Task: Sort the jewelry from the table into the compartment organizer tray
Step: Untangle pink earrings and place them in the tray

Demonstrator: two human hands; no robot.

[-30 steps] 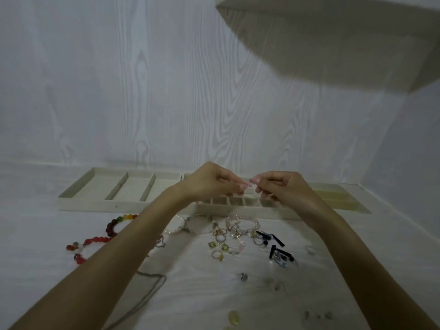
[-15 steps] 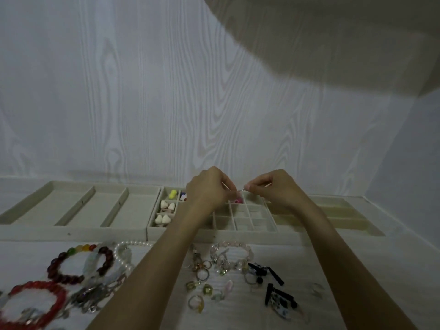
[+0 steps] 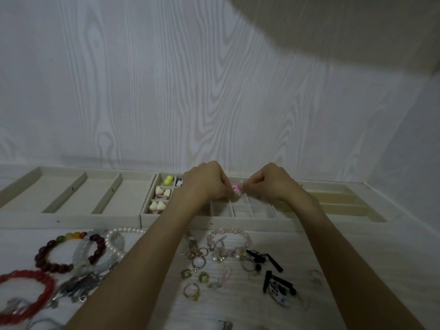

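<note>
Both hands (image 3: pixel 206 184) (image 3: pixel 270 183) pinch a small pink piece (image 3: pixel 236 187) over the organizer tray (image 3: pixel 250 211)

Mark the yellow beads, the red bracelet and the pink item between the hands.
yellow beads (image 3: pixel 168 180), head view, on the bead pair.
red bracelet (image 3: pixel 46 290), head view, on its right arc.
pink item (image 3: pixel 235 187), head view, on its visible middle.

Matt cloth-lined tray (image 3: pixel 140 214), glossy bead bracelets (image 3: pixel 69 251), woodgrain table (image 3: pixel 333 246)
</note>
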